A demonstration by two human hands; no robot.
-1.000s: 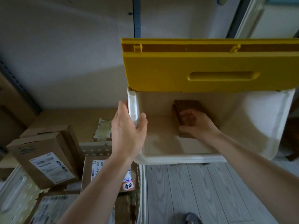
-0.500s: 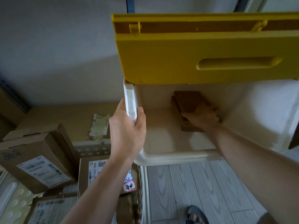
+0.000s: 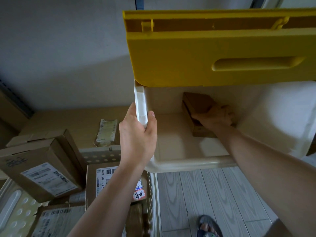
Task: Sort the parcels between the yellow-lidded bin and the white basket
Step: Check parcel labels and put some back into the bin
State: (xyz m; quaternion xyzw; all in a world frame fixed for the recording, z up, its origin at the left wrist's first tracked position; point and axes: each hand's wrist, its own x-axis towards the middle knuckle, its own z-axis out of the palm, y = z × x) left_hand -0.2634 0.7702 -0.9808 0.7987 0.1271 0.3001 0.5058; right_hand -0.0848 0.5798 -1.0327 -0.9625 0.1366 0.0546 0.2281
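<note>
I see left hand (image 3: 136, 134) gripping bin (image 3: 188, 162) rim; right hand (image 3: 216, 117) inside bin, fingers on brown parcel (image 3: 196, 103); yellow lid (image 3: 205, 53) raised.

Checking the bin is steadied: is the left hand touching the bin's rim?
Touching. The head view shows the left hand gripping the bin's white side rim, thumb on the inner face and fingers behind it.
</note>
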